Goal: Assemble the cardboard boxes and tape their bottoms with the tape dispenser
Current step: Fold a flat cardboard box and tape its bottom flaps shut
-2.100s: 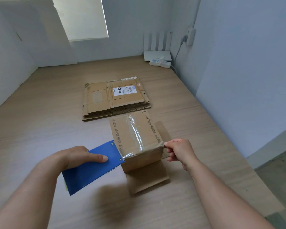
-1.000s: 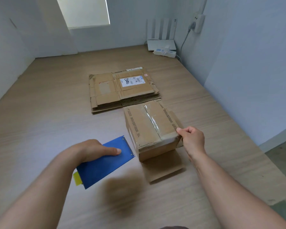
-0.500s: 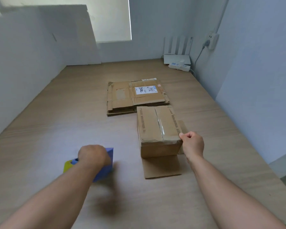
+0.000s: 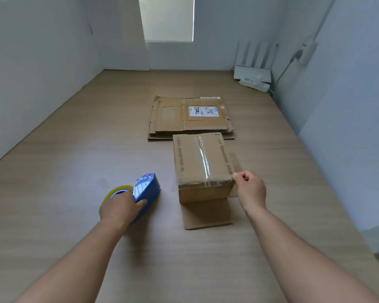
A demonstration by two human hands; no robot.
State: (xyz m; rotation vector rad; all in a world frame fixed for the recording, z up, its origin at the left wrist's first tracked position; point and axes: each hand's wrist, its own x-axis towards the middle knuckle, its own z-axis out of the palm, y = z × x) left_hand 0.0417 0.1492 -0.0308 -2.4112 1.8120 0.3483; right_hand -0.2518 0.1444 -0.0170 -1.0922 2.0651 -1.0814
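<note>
Setting: a head-height view looking down on a wooden table (image 4: 74, 171), with pale walls (image 4: 31, 62) on the left, far and right sides.

Box: an assembled cardboard box (image 4: 202, 167) stands on the table right of centre, its closed bottom facing up.

Tape: a strip of clear tape (image 4: 202, 159) runs near-to-far along the middle seam of that face and folds over the near edge.

Flap: one brown flap (image 4: 208, 215) lies flat on the table at the near side of the box.

Right hand: the right hand (image 4: 251, 190) is at the box's near right top corner. Its fingers are curled, and thumb and forefinger pinch that corner.

Tape dispenser: a blue tape dispenser (image 4: 147, 191) sits low on the table, left of the box and apart from it. A yellow tape roll (image 4: 118, 190) shows on its left side.

Left hand: the left hand (image 4: 118, 209) wraps around the near end of the dispenser, gripping it.

Flattened boxes: a stack of flattened boxes (image 4: 190, 117) lies just beyond the assembled box, the top one carrying a white label (image 4: 204, 111).

Far right corner: a white router (image 4: 253, 72) with upright antennas, a power strip (image 4: 255, 83) in front of it, and a plug (image 4: 304, 51) on the right wall.
</note>
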